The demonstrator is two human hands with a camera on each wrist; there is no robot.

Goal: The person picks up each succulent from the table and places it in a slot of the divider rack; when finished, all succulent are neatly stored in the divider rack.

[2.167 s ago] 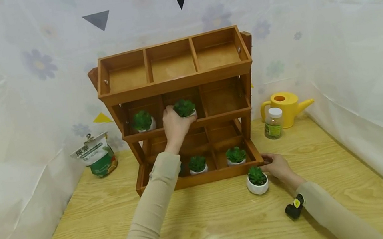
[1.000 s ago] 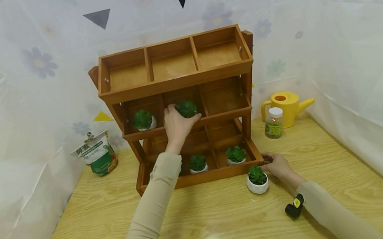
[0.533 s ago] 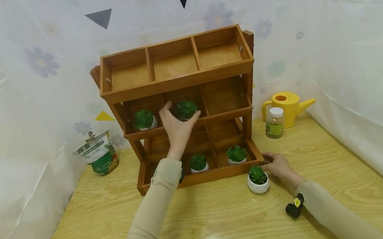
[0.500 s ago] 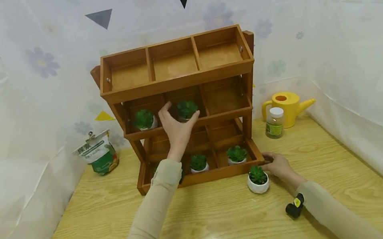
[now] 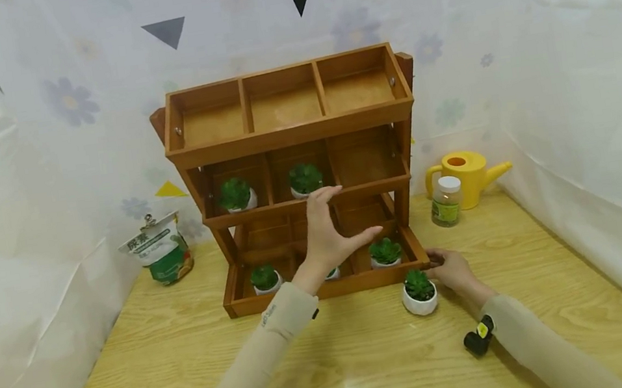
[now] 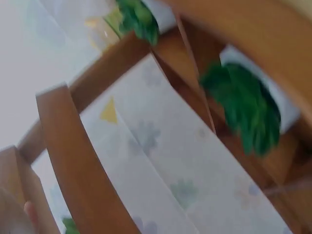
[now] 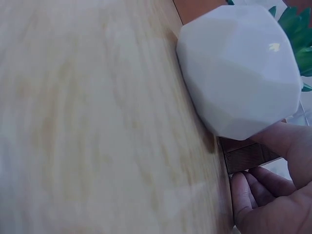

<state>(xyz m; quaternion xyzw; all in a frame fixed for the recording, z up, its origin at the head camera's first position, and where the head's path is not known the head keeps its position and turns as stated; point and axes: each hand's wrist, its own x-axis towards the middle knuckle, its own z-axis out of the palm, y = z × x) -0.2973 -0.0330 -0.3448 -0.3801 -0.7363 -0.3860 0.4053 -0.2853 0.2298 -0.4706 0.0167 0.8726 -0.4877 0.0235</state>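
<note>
My left hand (image 5: 325,238) is in front of the wooden plant shelf (image 5: 291,132), thumb and fingers spread, holding nothing. Above its fingertips, a potted succulent (image 5: 306,180) sits in the middle compartment of the middle tier. Another succulent (image 5: 236,194) stands left of that one. On the bottom tier are a left succulent (image 5: 265,279), a right succulent (image 5: 385,252) and one between them, mostly hidden by my left hand. My right hand (image 5: 452,270) grips the shelf's lower right corner. Beside its thumb, a succulent in a white faceted pot (image 7: 239,73) stands on the table.
At the right back stand a yellow watering can (image 5: 465,177) and a lidded jar (image 5: 445,202). A clipped green-and-white bag (image 5: 160,250) rests at the left. White patterned sheeting (image 5: 80,185) surrounds the wooden table (image 5: 163,371).
My left hand has let go of the succulent in the middle compartment of the middle tier, then moved down and right. My right hand has stayed at the shelf corner.
</note>
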